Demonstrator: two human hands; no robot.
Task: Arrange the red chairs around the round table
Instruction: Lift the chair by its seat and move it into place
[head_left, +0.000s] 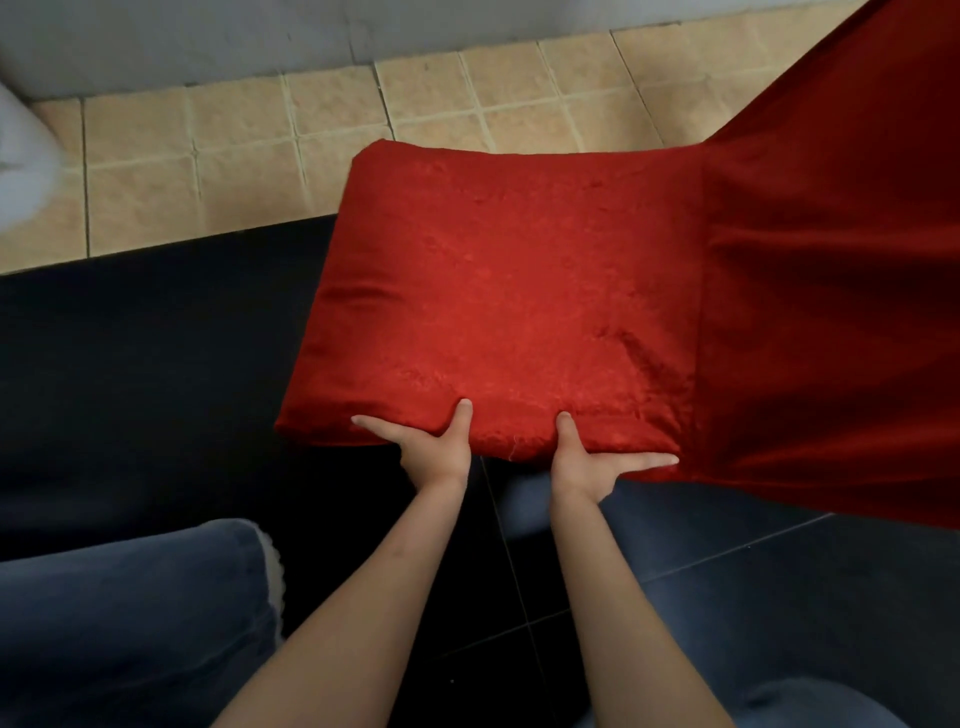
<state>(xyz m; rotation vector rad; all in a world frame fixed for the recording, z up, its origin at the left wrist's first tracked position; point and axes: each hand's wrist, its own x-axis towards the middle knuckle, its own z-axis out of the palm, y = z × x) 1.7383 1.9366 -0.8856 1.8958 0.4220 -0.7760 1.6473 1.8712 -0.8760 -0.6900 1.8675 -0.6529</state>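
Observation:
A red chair (509, 291) with a fabric cover fills the middle of the head view, its seat facing up and its backrest rising to the upper right. My left hand (434, 447) grips the near edge of the seat, thumb on top and fingers under the edge. My right hand (587, 462) grips the same edge further right, thumb on top, fingers along the underside. The round table is out of view.
Dark floor tiles (156, 389) lie under the chair and around my jeans-clad legs (130, 623). Beige tiles (234, 145) run beyond them to a grey wall (260, 36). A blurred white shape (21, 161) sits at the left edge.

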